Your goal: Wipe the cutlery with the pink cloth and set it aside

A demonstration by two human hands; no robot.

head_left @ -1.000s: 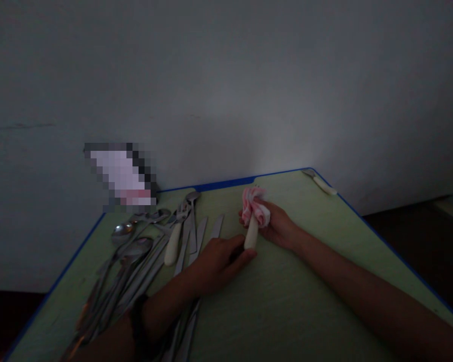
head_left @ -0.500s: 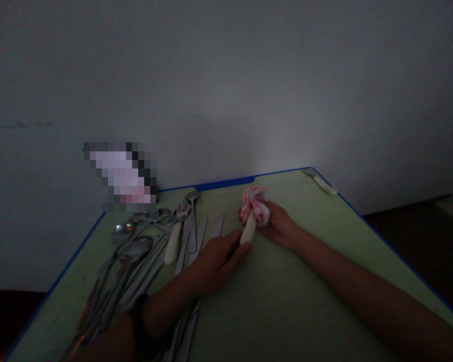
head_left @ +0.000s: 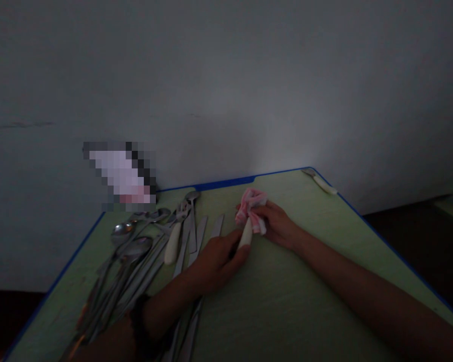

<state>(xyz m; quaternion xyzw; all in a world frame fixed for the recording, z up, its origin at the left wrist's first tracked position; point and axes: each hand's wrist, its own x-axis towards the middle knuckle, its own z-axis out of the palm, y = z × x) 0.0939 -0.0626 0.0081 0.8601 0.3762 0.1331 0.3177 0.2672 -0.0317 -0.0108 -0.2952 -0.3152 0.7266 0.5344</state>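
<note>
My left hand (head_left: 219,259) is closed around the white handle of a fork (head_left: 245,234), over the middle of the table. A pink and white cloth (head_left: 253,201) wraps the fork's upper part and hides its tines. With fingers pressed on that cloth, my right hand (head_left: 280,223) grips it around the fork. Just left of my left hand lie several table knives (head_left: 218,226) and another white-handled fork (head_left: 172,244).
Spoons (head_left: 136,246) and other cutlery are heaped on the left of the green table (head_left: 305,301). A fork with a white handle (head_left: 323,185) lies at the far right corner. A blurred-out object (head_left: 119,173) leans at the back left, against the wall (head_left: 226,90).
The cloth has folded over the fork's tips, which showed above it earlier. My right fingers have shifted on the cloth, and my left hand has barely moved.
</note>
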